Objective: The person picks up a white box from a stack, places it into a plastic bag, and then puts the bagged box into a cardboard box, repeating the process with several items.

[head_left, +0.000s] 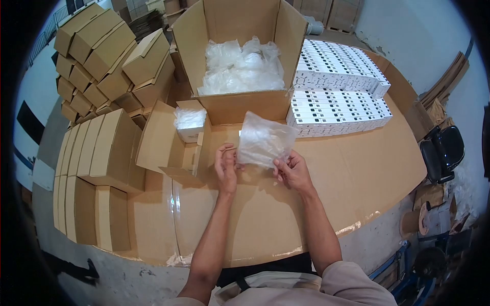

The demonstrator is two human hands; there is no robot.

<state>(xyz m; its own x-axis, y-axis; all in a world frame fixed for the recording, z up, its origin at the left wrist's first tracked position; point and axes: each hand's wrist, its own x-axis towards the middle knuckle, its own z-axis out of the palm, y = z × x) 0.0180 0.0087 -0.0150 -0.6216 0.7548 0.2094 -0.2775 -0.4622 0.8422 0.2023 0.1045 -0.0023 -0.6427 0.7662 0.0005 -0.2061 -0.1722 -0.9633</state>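
A clear plastic bag [265, 140] is held up over the middle of the cardboard-covered table. My right hand [292, 169] pinches its lower right corner. At the bag's lower left edge is my left hand [226, 162], fingers curled and partly apart; whether they touch the plastic is unclear. Left of my hands stands an open brown carton [176, 148], with a plastic-wrapped white box [190, 124] in its back part. Behind the bag, a large open carton [232, 23] holds a heap of clear plastic bags [242, 66].
Rows of small white boxes [337, 109] stand at the back right. Brown cartons [104, 148] line the table's left side, with more cartons [97, 46] piled behind. A black chair [443, 153] is beyond the right edge. Cardboard covers the table [367, 178].
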